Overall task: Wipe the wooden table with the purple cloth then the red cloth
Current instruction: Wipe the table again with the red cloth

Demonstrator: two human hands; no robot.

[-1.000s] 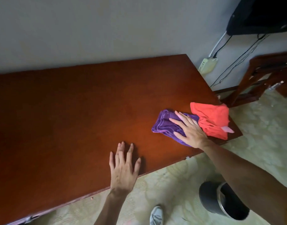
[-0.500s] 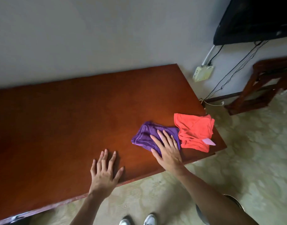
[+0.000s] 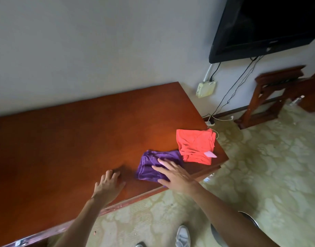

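The wooden table (image 3: 73, 139) stands against the wall, its top reddish brown. A crumpled purple cloth (image 3: 153, 164) lies near the table's front right part. My right hand (image 3: 174, 175) presses flat on the purple cloth with straight fingers. A red cloth (image 3: 195, 145) with a pale tag lies just right of it at the table's right end, touching the purple one. My left hand (image 3: 108, 184) rests flat on the bare tabletop near the front edge, left of the purple cloth.
A black screen (image 3: 263, 25) hangs on the wall at upper right, with cables running down to a white box (image 3: 205, 89). A wooden stand (image 3: 270, 97) sits on the patterned floor at right. A dark bin (image 3: 224, 234) is beside my shoes by the table's front edge.
My right hand has slid the purple cloth leftward, away from the table's right end and toward my left hand. The view has tilted up and to the right.
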